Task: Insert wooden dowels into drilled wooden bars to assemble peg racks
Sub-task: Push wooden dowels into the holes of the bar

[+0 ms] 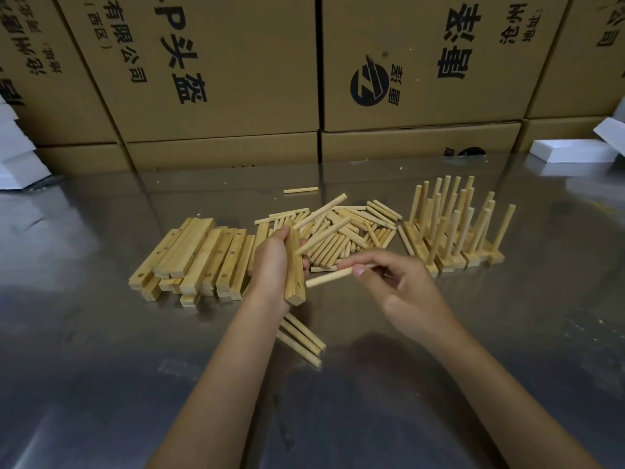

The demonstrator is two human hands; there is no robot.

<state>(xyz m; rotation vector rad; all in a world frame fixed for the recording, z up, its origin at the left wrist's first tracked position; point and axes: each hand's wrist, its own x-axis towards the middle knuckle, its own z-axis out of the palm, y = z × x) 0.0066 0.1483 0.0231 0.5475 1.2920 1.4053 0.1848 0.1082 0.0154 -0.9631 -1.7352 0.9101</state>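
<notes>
My left hand (272,265) grips a drilled wooden bar (295,275) held on edge above the table. Two dowels (321,231) stick out of the bar toward the upper right. An open hole shows near the bar's near end. My right hand (402,286) pinches a loose dowel (329,278) between thumb and fingers. That dowel's free end points left, close to the bar's near end, with a small gap between them.
Drilled bars (199,258) are stacked at the left and loose dowels (351,228) are heaped in the middle. Several finished peg racks (453,231) stand at the right. Three dowels (302,336) lie under my left wrist. Cardboard boxes (236,79) wall the back of the steel table (101,350).
</notes>
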